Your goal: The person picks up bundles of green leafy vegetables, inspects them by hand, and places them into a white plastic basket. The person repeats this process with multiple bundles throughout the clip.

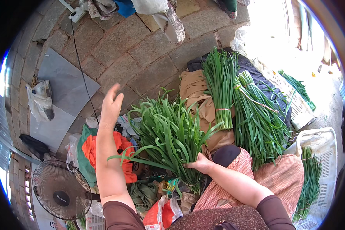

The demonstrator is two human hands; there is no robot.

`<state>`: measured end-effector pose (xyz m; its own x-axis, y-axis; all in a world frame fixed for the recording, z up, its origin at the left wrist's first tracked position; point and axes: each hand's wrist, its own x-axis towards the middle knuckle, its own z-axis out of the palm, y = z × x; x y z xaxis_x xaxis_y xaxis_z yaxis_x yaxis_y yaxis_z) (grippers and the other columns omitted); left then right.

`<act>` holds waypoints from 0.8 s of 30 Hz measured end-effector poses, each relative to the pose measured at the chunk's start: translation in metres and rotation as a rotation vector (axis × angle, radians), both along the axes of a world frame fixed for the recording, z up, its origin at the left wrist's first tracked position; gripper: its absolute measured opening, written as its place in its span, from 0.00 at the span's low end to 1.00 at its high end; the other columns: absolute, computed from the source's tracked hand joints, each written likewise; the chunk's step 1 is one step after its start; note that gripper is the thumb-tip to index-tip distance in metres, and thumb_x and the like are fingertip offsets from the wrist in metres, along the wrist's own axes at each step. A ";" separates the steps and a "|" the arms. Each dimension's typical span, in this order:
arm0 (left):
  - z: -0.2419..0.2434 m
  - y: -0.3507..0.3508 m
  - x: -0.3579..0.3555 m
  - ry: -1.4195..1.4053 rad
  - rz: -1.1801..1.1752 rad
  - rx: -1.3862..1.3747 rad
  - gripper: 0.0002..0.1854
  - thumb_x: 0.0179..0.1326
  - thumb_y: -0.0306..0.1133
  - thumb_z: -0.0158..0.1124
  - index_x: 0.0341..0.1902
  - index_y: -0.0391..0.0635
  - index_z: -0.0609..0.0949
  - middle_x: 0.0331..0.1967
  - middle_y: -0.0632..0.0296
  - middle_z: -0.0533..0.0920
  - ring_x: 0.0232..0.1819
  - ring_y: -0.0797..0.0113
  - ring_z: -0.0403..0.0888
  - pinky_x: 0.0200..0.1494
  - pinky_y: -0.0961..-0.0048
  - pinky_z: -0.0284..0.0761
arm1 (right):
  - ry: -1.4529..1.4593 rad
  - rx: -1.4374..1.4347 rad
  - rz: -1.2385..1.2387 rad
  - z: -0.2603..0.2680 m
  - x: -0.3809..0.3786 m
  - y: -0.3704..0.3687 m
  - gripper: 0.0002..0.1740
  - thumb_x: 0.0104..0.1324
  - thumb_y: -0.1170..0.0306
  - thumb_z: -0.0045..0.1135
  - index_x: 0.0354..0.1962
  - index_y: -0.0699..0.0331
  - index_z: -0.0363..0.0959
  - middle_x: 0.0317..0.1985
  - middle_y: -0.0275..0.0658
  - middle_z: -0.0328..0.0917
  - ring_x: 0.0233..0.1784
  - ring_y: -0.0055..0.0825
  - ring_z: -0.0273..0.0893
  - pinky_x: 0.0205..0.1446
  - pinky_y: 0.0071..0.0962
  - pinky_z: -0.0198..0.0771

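My right hand [200, 164] is closed around the lower part of a large loose bundle of long green leaves, which look like garlic chives [169, 129]; the leaf tips fan up and to the left. My left hand [112, 103] is raised to the left of the leaves, fingers apart and slightly blurred, holding nothing. Beyond my knees lies an upright bundle of green stalks [222, 86] tied with a reddish band. Beside it, more tied bundles [258, 115] rest on dark and tan cloth [194, 86].
A standing fan [61, 189] is at lower left, near orange cloth [89, 149] and plastic bags. A white plastic crate [329, 161] with green bundles stands at right, another white basket [299, 115] behind it. A block wall [118, 40] rises ahead, with a hanging black cable [81, 66].
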<state>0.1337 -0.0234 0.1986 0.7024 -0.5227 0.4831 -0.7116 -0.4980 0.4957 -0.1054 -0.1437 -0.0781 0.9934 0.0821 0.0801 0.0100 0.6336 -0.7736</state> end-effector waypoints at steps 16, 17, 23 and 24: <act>-0.036 -0.065 -0.013 0.973 -0.468 -0.057 0.10 0.67 0.36 0.54 0.36 0.43 0.78 0.23 0.64 0.79 0.33 0.70 0.81 0.37 0.73 0.77 | -0.037 -0.088 0.011 -0.006 0.000 0.002 0.23 0.54 0.77 0.62 0.49 0.64 0.73 0.45 0.32 0.78 0.48 0.20 0.73 0.56 0.25 0.67; -0.034 -0.065 -0.013 0.952 -0.482 -0.096 0.10 0.67 0.35 0.53 0.35 0.43 0.77 0.19 0.65 0.77 0.32 0.70 0.81 0.35 0.73 0.77 | -0.032 -0.093 0.016 -0.005 0.000 0.001 0.23 0.54 0.77 0.62 0.49 0.64 0.73 0.46 0.32 0.78 0.48 0.20 0.73 0.56 0.25 0.67; -0.011 -0.046 -0.003 0.723 -0.173 -0.484 0.17 0.69 0.39 0.49 0.55 0.40 0.73 0.35 0.59 0.81 0.42 0.67 0.79 0.45 0.71 0.75 | -0.051 -0.082 0.018 0.005 -0.002 -0.001 0.25 0.54 0.77 0.63 0.51 0.64 0.72 0.47 0.32 0.77 0.50 0.21 0.72 0.57 0.26 0.67; -0.006 -0.039 -0.002 0.739 -0.134 -0.566 0.18 0.70 0.40 0.49 0.55 0.42 0.74 0.39 0.59 0.82 0.44 0.68 0.79 0.47 0.73 0.73 | -0.048 -0.070 0.018 0.006 -0.002 -0.001 0.25 0.54 0.77 0.63 0.52 0.64 0.72 0.48 0.32 0.77 0.50 0.21 0.72 0.57 0.26 0.67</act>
